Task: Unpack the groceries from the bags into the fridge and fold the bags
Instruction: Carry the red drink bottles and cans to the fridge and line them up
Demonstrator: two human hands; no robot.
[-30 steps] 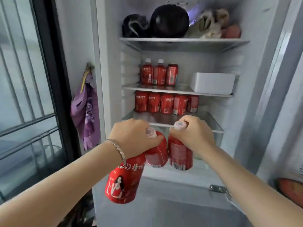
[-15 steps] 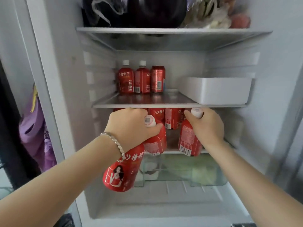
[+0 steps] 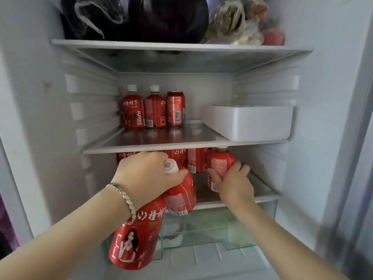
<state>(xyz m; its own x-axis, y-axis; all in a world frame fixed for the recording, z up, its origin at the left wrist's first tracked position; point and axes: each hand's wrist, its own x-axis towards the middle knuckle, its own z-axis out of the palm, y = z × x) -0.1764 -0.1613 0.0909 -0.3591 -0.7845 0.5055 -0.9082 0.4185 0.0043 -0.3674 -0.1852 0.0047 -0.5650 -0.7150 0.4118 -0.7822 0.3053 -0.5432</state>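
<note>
The fridge is open in front of me. My left hand [image 3: 145,174] grips two red juice bottles by their necks: one [image 3: 133,237] hangs low and tilted, the other [image 3: 180,197] hangs just in front of the lower shelf [image 3: 262,198]. My right hand [image 3: 234,182] holds a third red bottle [image 3: 221,166] round its body, upright on that lower shelf at the right end of a row of red bottles [image 3: 196,160]. The bags are out of view.
The middle shelf [image 3: 161,145] carries two red bottles [image 3: 142,111], a red can [image 3: 175,109] and a white tray [image 3: 248,122]. Dark bagged food [image 3: 167,17] fills the top shelf. A clear crisper drawer [image 3: 212,229] sits below.
I have come closer to the fridge. My right hand has carried its bottle in under the middle shelf and shifted from the neck to the body. My left hand has moved up with its two bottles.
</note>
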